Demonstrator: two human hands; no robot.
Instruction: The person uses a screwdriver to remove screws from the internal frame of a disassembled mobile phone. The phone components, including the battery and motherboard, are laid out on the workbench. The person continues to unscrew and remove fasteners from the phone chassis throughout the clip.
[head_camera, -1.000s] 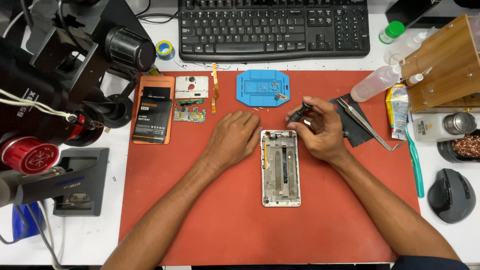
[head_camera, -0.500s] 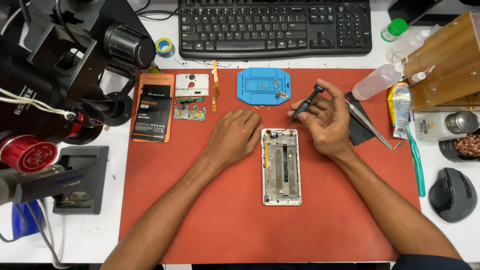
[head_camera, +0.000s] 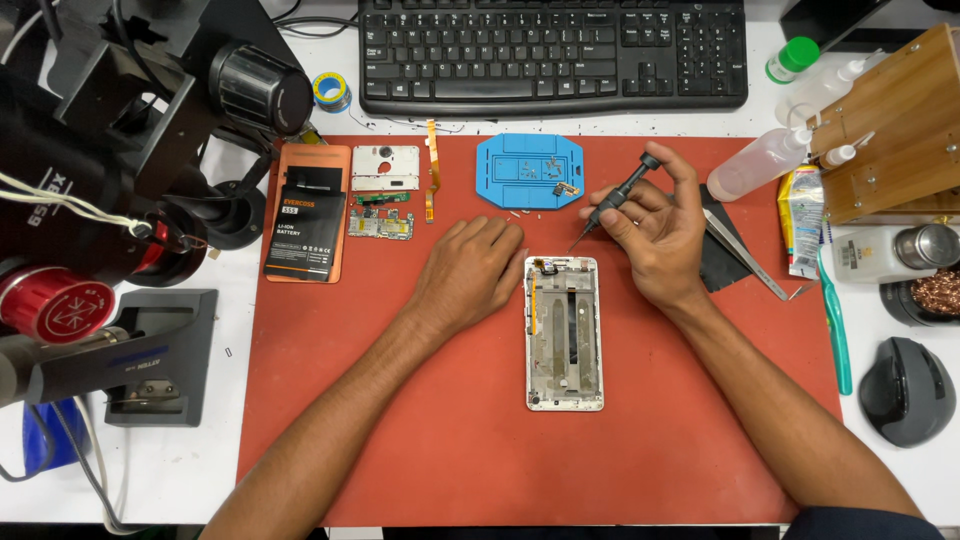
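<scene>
Screwdriver (head_camera: 612, 203), a slim black precision type, is pinched in the fingers of the right hand (head_camera: 655, 240), with the index fingertip capping its upper end. Its long axis runs diagonally: the cap points up and to the right, toward the keyboard (head_camera: 553, 50), and the tip points down and to the left, toward the top edge of the phone frame (head_camera: 564, 333). The tip sits just above that frame, apart from it.

Phone frame lies flat on the red mat (head_camera: 400, 440), opened, long axis running away from the person. The left hand (head_camera: 470, 272) rests palm down on the mat, fingers loosely extended and gripping nothing, its fingertips just beside the frame's upper left corner. A blue parts tray (head_camera: 530, 170) lies beyond the hands.
</scene>
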